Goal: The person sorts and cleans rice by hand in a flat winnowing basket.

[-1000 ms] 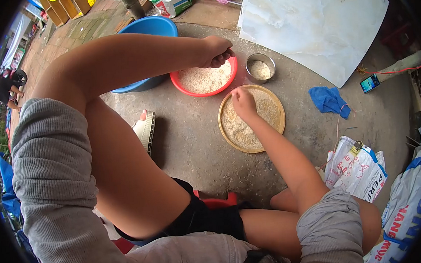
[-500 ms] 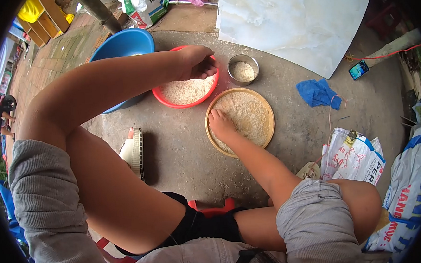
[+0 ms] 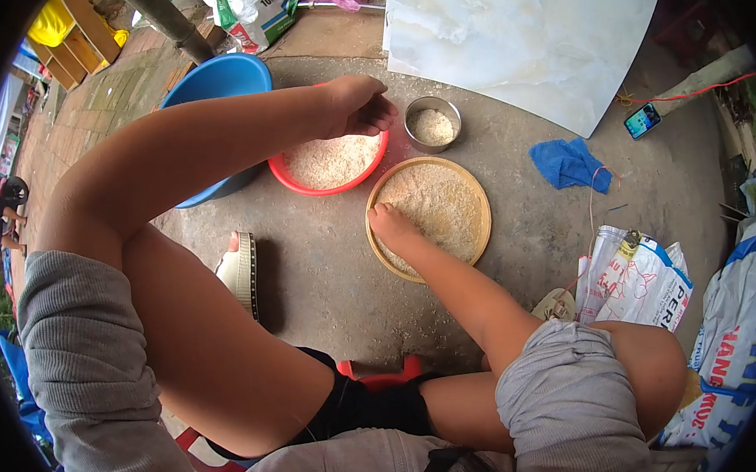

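My left hand (image 3: 365,107) hangs over the upper right edge of a red bowl (image 3: 316,189) of pale grain, fingers loosely bent and apart, with nothing visible in it. Inside the left edge of a round, shallow tan tray (image 3: 486,221), my right hand (image 3: 391,226) has its fingers drawn together at the grain (image 3: 441,202); whatever they hold is hidden. Pale grain also lies in a small metal bowl (image 3: 413,134), just right of my left hand. Behind my left forearm is a large blue basin (image 3: 247,73), partly covered.
A white sheet (image 3: 526,41) lies at the upper right, near a phone (image 3: 643,121) and a blue cloth (image 3: 568,165). Printed sacks (image 3: 636,285) stand at the right. A sandalled foot (image 3: 240,275) is left of the tray. Part of a person (image 3: 5,220) shows far left.
My left hand has moved slightly right and a little down, its fingers spread slightly more. My right hand has shifted slightly at the tray's left side. The whole view has shifted a little.
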Action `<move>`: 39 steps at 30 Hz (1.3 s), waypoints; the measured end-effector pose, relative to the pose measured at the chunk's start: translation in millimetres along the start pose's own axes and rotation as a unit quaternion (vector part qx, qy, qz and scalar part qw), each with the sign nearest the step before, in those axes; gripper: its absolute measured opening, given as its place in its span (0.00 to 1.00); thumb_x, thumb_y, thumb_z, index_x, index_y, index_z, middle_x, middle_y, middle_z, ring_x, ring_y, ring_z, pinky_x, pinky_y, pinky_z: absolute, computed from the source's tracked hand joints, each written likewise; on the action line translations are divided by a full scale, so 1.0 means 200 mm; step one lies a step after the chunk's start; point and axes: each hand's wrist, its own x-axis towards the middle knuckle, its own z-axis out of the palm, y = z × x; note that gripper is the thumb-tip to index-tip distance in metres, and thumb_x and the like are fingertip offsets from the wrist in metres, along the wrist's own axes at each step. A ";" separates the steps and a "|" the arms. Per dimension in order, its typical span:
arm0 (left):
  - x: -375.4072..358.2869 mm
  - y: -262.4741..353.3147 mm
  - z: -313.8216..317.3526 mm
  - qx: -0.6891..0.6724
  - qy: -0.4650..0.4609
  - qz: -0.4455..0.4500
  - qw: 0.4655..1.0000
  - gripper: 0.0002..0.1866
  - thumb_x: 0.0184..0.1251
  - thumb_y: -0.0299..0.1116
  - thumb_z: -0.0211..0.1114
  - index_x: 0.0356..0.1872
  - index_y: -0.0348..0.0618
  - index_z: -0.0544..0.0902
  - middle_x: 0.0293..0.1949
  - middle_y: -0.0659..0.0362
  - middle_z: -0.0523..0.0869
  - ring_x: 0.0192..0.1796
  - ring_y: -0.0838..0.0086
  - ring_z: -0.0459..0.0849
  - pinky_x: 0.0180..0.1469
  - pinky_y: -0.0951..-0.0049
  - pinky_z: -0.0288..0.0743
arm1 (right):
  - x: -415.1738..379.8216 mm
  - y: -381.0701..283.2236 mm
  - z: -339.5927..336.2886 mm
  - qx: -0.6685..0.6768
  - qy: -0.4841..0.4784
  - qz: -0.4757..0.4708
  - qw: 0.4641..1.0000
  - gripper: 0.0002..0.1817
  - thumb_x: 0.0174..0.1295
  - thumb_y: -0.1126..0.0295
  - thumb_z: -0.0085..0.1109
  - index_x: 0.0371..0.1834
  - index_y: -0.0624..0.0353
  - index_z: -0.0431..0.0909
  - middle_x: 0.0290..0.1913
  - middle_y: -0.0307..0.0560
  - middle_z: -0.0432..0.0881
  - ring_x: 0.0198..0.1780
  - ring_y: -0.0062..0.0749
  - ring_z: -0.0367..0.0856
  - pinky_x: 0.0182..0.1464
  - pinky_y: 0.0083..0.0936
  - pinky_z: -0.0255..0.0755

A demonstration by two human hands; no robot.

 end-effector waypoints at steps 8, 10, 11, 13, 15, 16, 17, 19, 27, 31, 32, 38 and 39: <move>0.02 0.03 0.05 -0.009 0.003 0.011 1.000 0.21 0.74 0.41 0.41 0.32 0.37 0.79 0.25 0.56 0.81 0.26 0.73 0.80 0.31 0.74 0.77 | 0.02 0.07 -0.10 0.020 -0.055 0.068 0.996 0.08 0.54 0.79 0.53 0.37 0.64 0.76 0.44 0.56 0.78 0.47 0.47 0.79 0.48 0.36 0.76; 0.03 0.03 0.07 -0.009 -0.003 0.011 1.000 0.21 0.74 0.41 0.41 0.32 0.36 0.79 0.26 0.56 0.81 0.27 0.72 0.80 0.33 0.73 0.78 | 0.01 0.13 -0.10 0.030 -0.043 0.075 0.996 0.08 0.54 0.79 0.54 0.37 0.64 0.77 0.44 0.56 0.78 0.46 0.48 0.80 0.47 0.36 0.77; 0.04 0.03 0.07 -0.012 -0.010 0.010 1.000 0.22 0.74 0.41 0.41 0.33 0.36 0.79 0.26 0.55 0.81 0.27 0.71 0.81 0.34 0.72 0.79 | 0.02 0.18 -0.09 0.055 -0.022 0.113 0.992 0.07 0.54 0.77 0.55 0.36 0.63 0.77 0.42 0.56 0.79 0.44 0.48 0.80 0.46 0.36 0.76; 0.04 0.03 0.09 -0.009 -0.011 0.011 1.000 0.22 0.74 0.41 0.41 0.33 0.35 0.79 0.27 0.55 0.81 0.28 0.71 0.81 0.35 0.72 0.79 | 0.02 0.24 -0.12 0.079 -0.001 0.151 0.985 0.06 0.54 0.75 0.57 0.35 0.63 0.78 0.39 0.56 0.80 0.42 0.47 0.81 0.45 0.37 0.76; 0.05 0.03 0.10 -0.006 -0.015 0.012 1.000 0.22 0.74 0.41 0.40 0.34 0.35 0.78 0.27 0.54 0.81 0.29 0.70 0.81 0.36 0.72 0.79 | 0.02 0.30 -0.15 0.180 0.100 0.192 0.960 0.05 0.55 0.72 0.57 0.30 0.62 0.78 0.32 0.55 0.80 0.39 0.45 0.81 0.41 0.37 0.75; 0.06 0.03 0.10 -0.005 -0.009 0.012 1.000 0.22 0.74 0.41 0.39 0.36 0.34 0.78 0.29 0.53 0.81 0.31 0.69 0.81 0.37 0.71 0.80 | 0.03 0.32 -0.16 0.222 0.162 0.187 0.943 0.05 0.54 0.71 0.58 0.27 0.61 0.78 0.27 0.54 0.80 0.34 0.44 0.82 0.37 0.34 0.74; 0.08 0.04 0.10 -0.003 -0.003 0.012 1.000 0.22 0.74 0.41 0.39 0.37 0.33 0.77 0.31 0.52 0.81 0.32 0.68 0.82 0.38 0.70 0.80 | 0.04 0.35 -0.17 0.221 0.163 0.189 0.943 0.05 0.54 0.71 0.58 0.27 0.61 0.78 0.27 0.54 0.80 0.34 0.44 0.82 0.37 0.34 0.74; 0.09 0.05 0.12 -0.021 0.009 0.011 1.000 0.22 0.74 0.41 0.38 0.39 0.32 0.77 0.33 0.50 0.81 0.35 0.67 0.83 0.40 0.69 0.81 | 0.05 0.36 -0.29 0.326 0.213 0.233 0.891 0.06 0.53 0.70 0.60 0.28 0.61 0.79 0.25 0.52 0.81 0.30 0.39 0.82 0.34 0.32 0.74; 0.11 0.10 0.23 -0.079 0.089 0.057 0.991 0.29 0.73 0.44 0.31 0.44 0.21 0.71 0.38 0.37 0.80 0.39 0.53 0.84 0.42 0.62 0.84 | 0.12 0.43 -0.86 0.608 0.376 0.216 0.665 0.07 0.59 0.74 0.59 0.35 0.68 0.78 0.28 0.43 0.81 0.28 0.22 0.78 0.33 0.18 0.72; 0.11 0.15 0.28 -0.124 0.110 0.073 0.983 0.37 0.73 0.52 0.26 0.45 0.20 0.71 0.41 0.36 0.79 0.42 0.52 0.83 0.47 0.60 0.81 | 0.10 0.37 -1.11 0.595 0.447 0.193 0.640 0.09 0.60 0.74 0.59 0.39 0.70 0.77 0.34 0.45 0.81 0.31 0.24 0.78 0.37 0.18 0.73; 0.11 0.16 0.29 -0.136 0.107 0.083 0.981 0.39 0.73 0.55 0.25 0.46 0.20 0.71 0.43 0.37 0.78 0.45 0.51 0.82 0.51 0.60 0.79 | 0.10 0.35 -1.14 0.587 0.458 0.172 0.645 0.09 0.60 0.74 0.60 0.40 0.70 0.77 0.34 0.46 0.82 0.32 0.23 0.78 0.38 0.17 0.74; 0.10 0.21 0.29 -0.129 0.061 0.178 0.974 0.34 0.74 0.50 0.28 0.48 0.22 0.71 0.43 0.40 0.79 0.45 0.57 0.81 0.52 0.59 0.77 | 0.11 0.22 -1.24 0.496 0.475 0.040 0.726 0.06 0.56 0.76 0.61 0.34 0.67 0.79 0.29 0.45 0.83 0.29 0.22 0.80 0.33 0.18 0.75; 0.11 0.21 0.29 -0.129 0.061 0.179 0.973 0.34 0.74 0.50 0.28 0.48 0.22 0.71 0.43 0.40 0.79 0.45 0.57 0.81 0.52 0.59 0.77 | 0.10 0.19 -1.26 0.460 0.452 0.027 0.764 0.05 0.56 0.77 0.61 0.33 0.67 0.80 0.29 0.46 0.83 0.29 0.22 0.81 0.33 0.19 0.75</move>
